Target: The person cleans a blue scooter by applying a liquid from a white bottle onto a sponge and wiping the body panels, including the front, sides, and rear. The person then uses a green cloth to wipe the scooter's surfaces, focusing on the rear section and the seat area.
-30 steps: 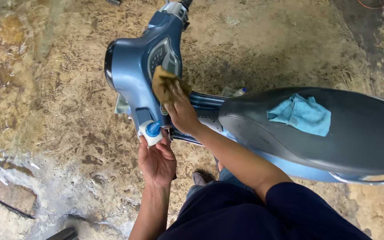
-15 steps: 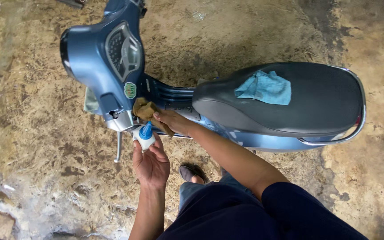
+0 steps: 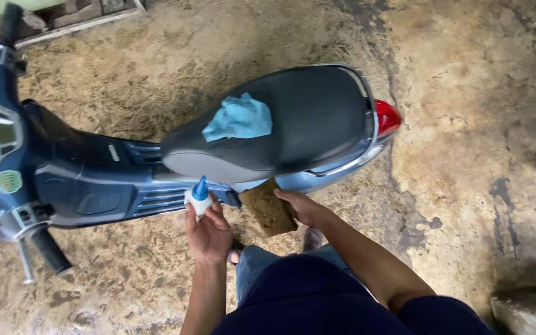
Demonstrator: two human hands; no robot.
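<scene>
Brown sponge [image 3: 268, 208], likely soft and light, sits just below the scooter's seat [image 3: 293, 121], right hand [image 3: 302, 206] fingers pinching its edge; left hand [image 3: 209, 232] fingers grip a small blue-capped bottle [image 3: 198, 197].

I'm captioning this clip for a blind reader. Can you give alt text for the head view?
Seen from above, a person's right hand presses a brown sponge against a blue scooter; the left hand holds a small blue-capped bottle. A blue cloth lies on the black seat.
</scene>
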